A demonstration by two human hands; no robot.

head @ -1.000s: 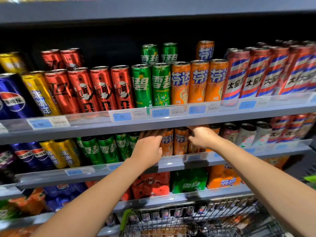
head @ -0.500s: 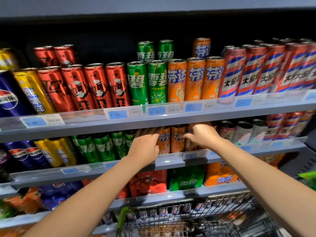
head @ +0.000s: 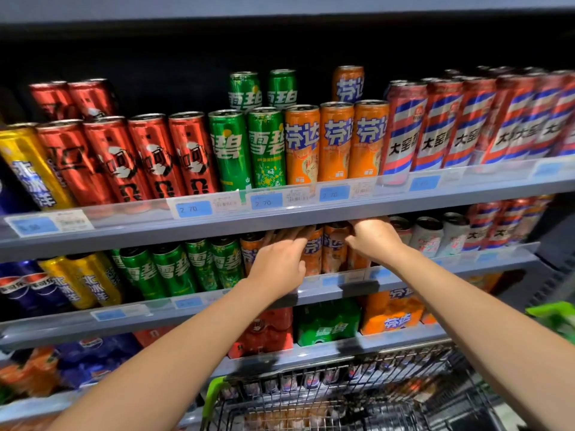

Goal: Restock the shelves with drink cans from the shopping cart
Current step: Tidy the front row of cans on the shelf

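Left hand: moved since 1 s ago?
Yes, the left hand slid right along the shelf rail; an orange can now shows on its left.

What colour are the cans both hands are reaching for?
Orange cans with blue lettering, on the middle shelf; head view, the only one.

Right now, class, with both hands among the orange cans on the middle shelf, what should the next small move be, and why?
Probably push the orange cans back and square them up: the left hand and right hand both reach in at that row, and more cans wait in the cart below.
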